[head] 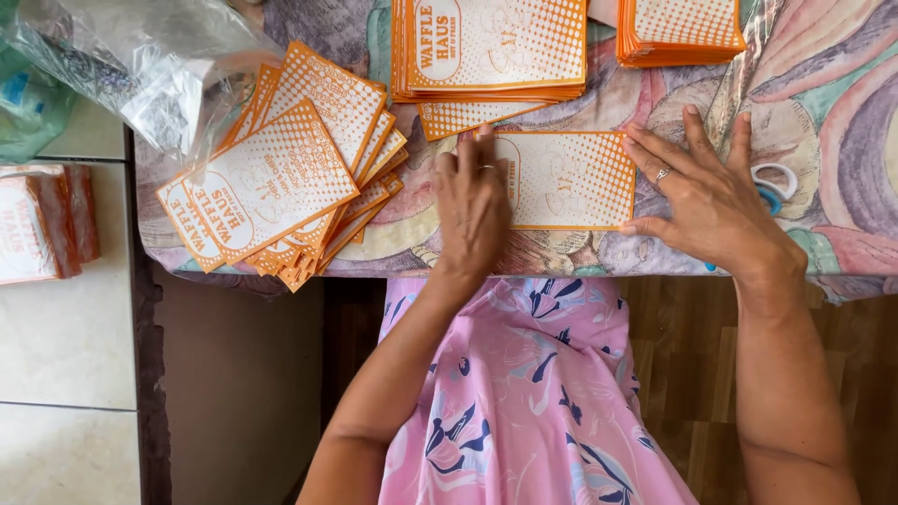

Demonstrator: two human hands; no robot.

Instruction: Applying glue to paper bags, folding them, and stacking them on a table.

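your left hand (472, 201) and right hand (711, 192) press flat, fingers spread and clamped on nothing, on one orange-and-white paper sleeve (571, 178) lying at the near edge of the desk (842, 140). two neat stacks (496, 47) sit beyond it, seemingly done. the fanned loose pile (281, 168) to your left looks yet to be handled.

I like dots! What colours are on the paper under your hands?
Orange dots and border on white, on the paper sleeve, in the head view.

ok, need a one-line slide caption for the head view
Both hands, left hand and right hand, press flat on an orange-and-white paper sleeve on a patterned tablecloth, among sleeve stacks.
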